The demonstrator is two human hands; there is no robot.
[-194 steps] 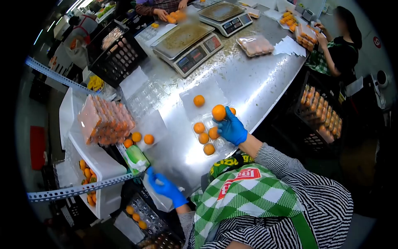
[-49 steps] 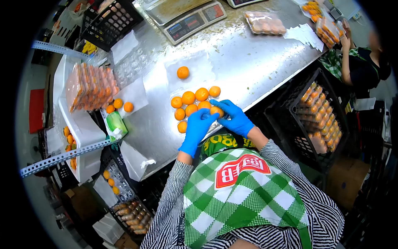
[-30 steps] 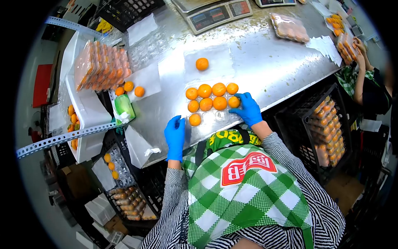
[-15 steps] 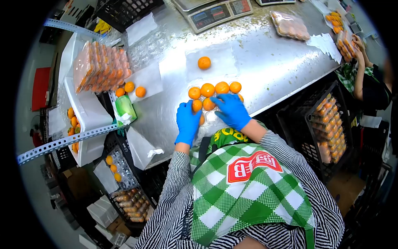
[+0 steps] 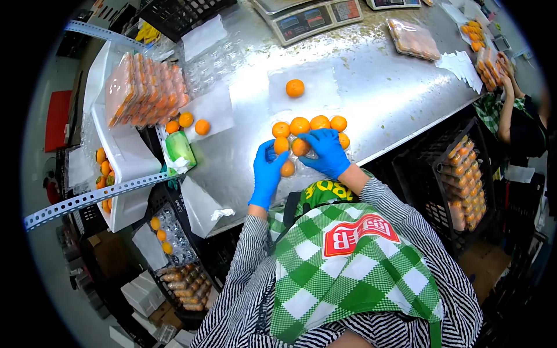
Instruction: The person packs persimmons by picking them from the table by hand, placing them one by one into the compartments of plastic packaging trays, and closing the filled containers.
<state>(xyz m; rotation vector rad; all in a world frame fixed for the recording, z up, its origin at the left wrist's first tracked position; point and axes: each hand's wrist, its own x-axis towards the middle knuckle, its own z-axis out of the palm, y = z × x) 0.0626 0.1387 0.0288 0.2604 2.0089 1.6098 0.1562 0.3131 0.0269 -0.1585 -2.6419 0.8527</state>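
Round orange fruits lie in rows in a clear plastic tray [image 5: 305, 170] on the metal table. The far row holds several, with a fruit [image 5: 299, 126] near its middle. My left hand [image 5: 266, 177], in a blue glove, curves its thumb and fingers around the left side of a fruit [image 5: 281, 145]. My blue-gloved right hand [image 5: 328, 153] has its fingers on another fruit [image 5: 300, 147] in the same row. Between my hands, a single fruit [image 5: 287, 168] sits nearer me. Beyond the tray, a lone fruit [image 5: 295, 88] rests on a clear sheet or lid [image 5: 321, 87].
Stacked fruit packs [image 5: 145, 93] stand at left, near loose fruits [image 5: 202, 127] and a green packet [image 5: 180, 152]. A scale [image 5: 313, 23] stands at the back. At right are a sealed pack [image 5: 413, 39], a black crate [image 5: 432, 197] of packs, and a co-worker's hands [image 5: 507, 72].
My right hand's fingers have drawn in around a middle-row fruit. My left hand has shifted slightly, uncovering more of the fruit at its fingertips. The whole view has moved a little.
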